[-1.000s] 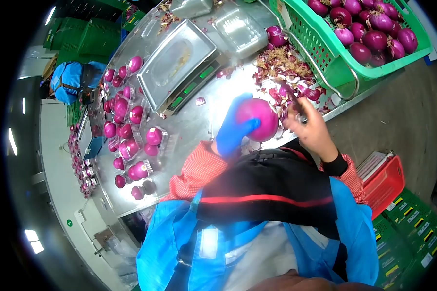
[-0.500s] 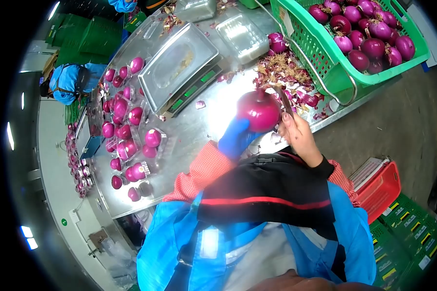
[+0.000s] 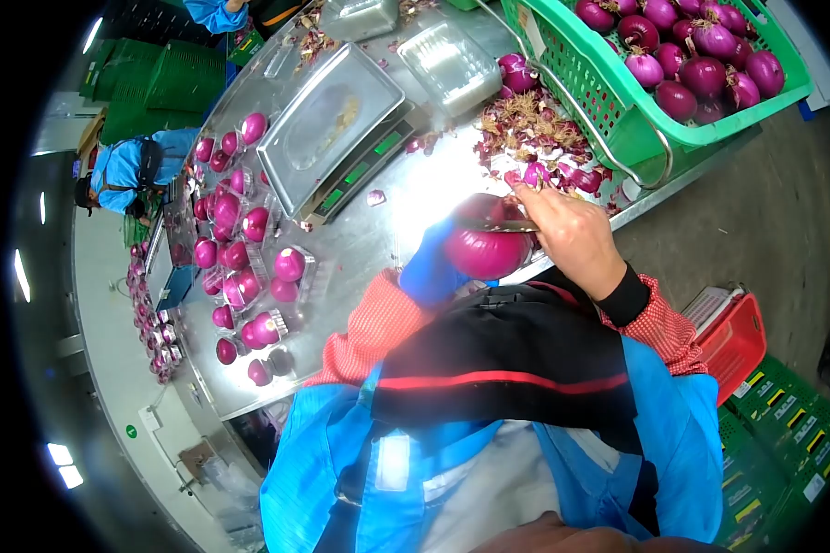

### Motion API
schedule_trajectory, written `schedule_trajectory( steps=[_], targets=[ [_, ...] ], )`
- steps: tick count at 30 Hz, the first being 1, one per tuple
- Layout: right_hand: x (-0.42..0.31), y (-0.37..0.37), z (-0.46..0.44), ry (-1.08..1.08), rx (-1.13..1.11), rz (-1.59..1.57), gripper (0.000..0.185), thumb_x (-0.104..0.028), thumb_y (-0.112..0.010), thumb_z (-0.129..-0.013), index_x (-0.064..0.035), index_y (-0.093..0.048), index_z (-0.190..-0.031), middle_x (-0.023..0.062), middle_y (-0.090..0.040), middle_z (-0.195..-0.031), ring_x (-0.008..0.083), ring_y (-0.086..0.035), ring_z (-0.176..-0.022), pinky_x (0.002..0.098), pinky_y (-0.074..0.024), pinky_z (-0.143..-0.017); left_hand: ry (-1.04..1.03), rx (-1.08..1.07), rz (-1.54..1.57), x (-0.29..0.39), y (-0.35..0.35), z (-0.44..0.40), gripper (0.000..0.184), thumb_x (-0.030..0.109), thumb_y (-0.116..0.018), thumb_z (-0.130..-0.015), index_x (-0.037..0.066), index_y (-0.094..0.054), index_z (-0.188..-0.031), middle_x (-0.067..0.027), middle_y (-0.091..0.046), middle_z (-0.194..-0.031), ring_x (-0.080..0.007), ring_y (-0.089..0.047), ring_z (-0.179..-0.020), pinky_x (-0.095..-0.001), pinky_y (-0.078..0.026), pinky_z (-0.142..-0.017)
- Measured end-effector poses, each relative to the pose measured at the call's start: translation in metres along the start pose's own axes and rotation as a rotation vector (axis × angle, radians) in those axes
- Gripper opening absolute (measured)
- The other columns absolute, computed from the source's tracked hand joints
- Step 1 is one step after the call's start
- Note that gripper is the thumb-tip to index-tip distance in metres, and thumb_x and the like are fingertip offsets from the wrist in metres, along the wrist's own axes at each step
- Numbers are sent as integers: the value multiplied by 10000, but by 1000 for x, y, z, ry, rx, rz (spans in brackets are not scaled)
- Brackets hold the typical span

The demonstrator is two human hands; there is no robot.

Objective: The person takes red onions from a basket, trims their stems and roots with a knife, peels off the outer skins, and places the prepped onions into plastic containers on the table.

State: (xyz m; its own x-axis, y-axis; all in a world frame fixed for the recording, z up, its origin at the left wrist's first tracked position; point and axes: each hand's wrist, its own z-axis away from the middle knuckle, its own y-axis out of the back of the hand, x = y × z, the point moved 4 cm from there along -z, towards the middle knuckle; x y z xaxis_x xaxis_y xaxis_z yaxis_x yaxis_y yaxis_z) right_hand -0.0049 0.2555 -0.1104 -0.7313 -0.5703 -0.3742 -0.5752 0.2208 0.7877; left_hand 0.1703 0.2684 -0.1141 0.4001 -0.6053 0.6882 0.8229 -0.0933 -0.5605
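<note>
My left hand [image 3: 431,265], in a blue glove, is wrapped around the left side of a large red onion [image 3: 489,252], holding it just above the metal table. A knife [image 3: 505,226] lies across the onion's upper part, its handle covered by my right hand [image 3: 574,232]. The bare right hand is closed, with its thumb and forefinger at a piece of purple skin [image 3: 515,181] beyond the blade. Loose skins and dry roots [image 3: 537,129] are heaped on the table past the onion.
A green crate [image 3: 609,120] full of red onions stands at the right, its wire handle reaching toward me. A scale [image 3: 337,138] and a stack of clear trays [image 3: 449,69] stand at the back. Packed onions [image 3: 240,253] cover the left side. Another person [image 3: 138,170] is at far left.
The knife has swung from upright at the onion's right to lying across it. My right hand has moved up and turned over. The onion has dropped slightly toward me.
</note>
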Motion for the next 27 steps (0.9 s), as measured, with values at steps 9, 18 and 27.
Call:
schedule_trajectory(
  steps=[9, 18, 27],
  targets=[
    [25, -10, 42, -238, 18, -258, 442, -120, -665, -811, -66, -573, -1240, 104, -661, -918, 262, -646, -732, 320, -521, -631, -188, -40, 182, -3, 16, -4, 703, 387, -659, -832, 19, -394, -1369, -165, -519, -1293, -271, -565, -1157, -388, -525, -924],
    [6, -32, 36, -840, -169, -1300, 454, -340, -545, -976, -23, -518, -1300, 48, -570, -786, 118, -546, -645, 248, -454, -591, -39, -63, 198, -8, 4, -11, 708, 381, -631, -873, 11, -347, -1405, -169, -463, -1374, -284, -511, -1245, -429, -474, -1007],
    [-5, 3, 22, -321, -5, -29, 403, -94, -677, -756, -77, -570, -1144, 96, -581, -917, 263, -635, -691, 362, -496, -576, -463, -11, -267, -2, 3, -20, 716, 284, -694, -817, 33, -337, -1385, -144, -491, -1303, -266, -536, -1166, -393, -454, -994]
  ],
)
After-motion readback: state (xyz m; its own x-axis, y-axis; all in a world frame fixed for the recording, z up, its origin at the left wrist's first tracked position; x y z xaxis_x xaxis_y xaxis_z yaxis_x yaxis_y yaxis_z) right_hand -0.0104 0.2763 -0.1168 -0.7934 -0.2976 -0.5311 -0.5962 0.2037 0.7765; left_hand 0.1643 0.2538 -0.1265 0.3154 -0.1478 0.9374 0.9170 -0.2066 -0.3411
